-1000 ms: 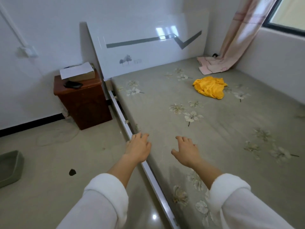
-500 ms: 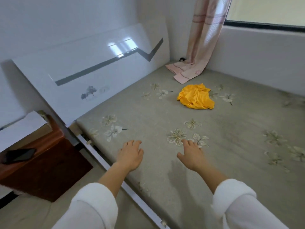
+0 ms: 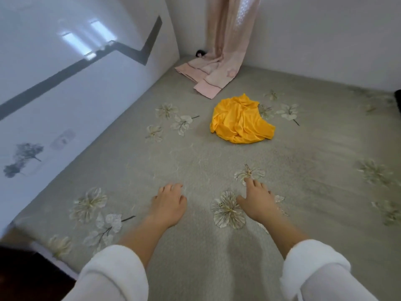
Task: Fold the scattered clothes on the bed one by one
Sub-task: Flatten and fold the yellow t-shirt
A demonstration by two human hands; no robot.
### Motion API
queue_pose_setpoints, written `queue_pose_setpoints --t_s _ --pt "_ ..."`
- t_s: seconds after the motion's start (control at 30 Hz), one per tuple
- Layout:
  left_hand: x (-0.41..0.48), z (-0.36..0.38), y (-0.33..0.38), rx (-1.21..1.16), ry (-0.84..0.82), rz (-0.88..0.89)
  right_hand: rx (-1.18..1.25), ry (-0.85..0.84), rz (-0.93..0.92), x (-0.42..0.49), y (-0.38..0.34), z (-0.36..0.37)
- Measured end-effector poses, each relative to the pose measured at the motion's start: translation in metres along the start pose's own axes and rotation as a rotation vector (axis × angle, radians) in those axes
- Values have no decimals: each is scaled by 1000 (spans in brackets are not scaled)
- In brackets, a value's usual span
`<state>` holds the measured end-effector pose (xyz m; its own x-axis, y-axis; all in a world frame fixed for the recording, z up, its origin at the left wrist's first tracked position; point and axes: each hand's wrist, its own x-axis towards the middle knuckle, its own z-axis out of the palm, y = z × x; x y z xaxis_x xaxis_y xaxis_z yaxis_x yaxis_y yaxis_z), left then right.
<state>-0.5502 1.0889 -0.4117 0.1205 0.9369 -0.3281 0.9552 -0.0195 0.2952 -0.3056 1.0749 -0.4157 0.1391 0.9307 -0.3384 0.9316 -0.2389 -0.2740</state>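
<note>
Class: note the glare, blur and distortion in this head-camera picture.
Head view: bright glare patches on the glossy headboard; wide-angle lens bows its edge; bottom-left corner smeared; yellow garment, left hand and right hand fairly sharp; soft shadow beside right forearm.

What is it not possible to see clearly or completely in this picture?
Head view only:
- Yellow garment: crumpled; its own folds hide what kind it is.
- Small dark object: half behind the pink curtain, too small to name.
- Dark thing: cut off by the right edge.
- Left hand, right hand: palms face down, so contact with the bed is unclear.
</note>
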Motion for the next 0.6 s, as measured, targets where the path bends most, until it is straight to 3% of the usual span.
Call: queue_pose_setpoints --t_s 0.33,0.6 --pt "206 83 -41 23 -140 138 26 -27 106 160 6 83" --pt "325 151 -66 75 106 247 27 145 132 290 16 118"
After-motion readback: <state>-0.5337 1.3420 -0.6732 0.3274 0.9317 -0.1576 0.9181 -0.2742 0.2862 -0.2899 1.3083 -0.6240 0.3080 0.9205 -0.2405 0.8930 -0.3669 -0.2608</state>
